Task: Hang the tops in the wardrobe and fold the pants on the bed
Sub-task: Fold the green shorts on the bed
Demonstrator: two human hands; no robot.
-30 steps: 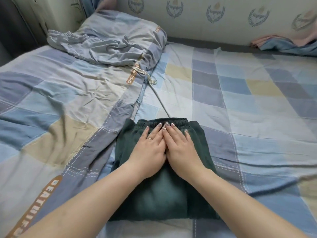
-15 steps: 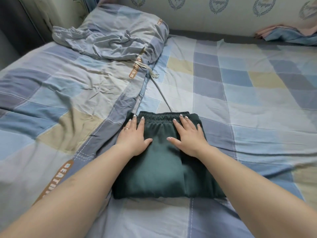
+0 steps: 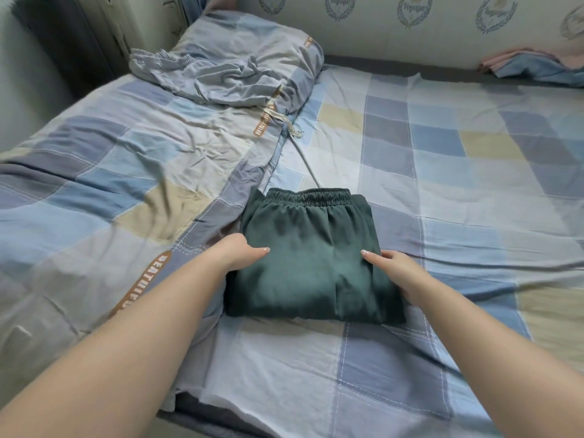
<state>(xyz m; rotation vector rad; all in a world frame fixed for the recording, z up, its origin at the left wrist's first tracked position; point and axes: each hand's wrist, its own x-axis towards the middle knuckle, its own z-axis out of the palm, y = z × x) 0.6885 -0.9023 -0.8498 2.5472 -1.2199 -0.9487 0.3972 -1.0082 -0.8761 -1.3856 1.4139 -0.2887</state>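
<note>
Left hand (image 3: pixel 243 252) and right hand (image 3: pixel 393 270) grip the two side edges of the folded green pants (image 3: pixel 308 257), thumbs on top, fingers tucked under out of my sight. They lie on the bed (image 3: pixel 442 172), near centre. I judge this fold finished; next I'd lift the bundle level and set it aside.

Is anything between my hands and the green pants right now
Nothing visible. The left hand and right hand already grip the folded pants at their two sides on the bed.
</note>
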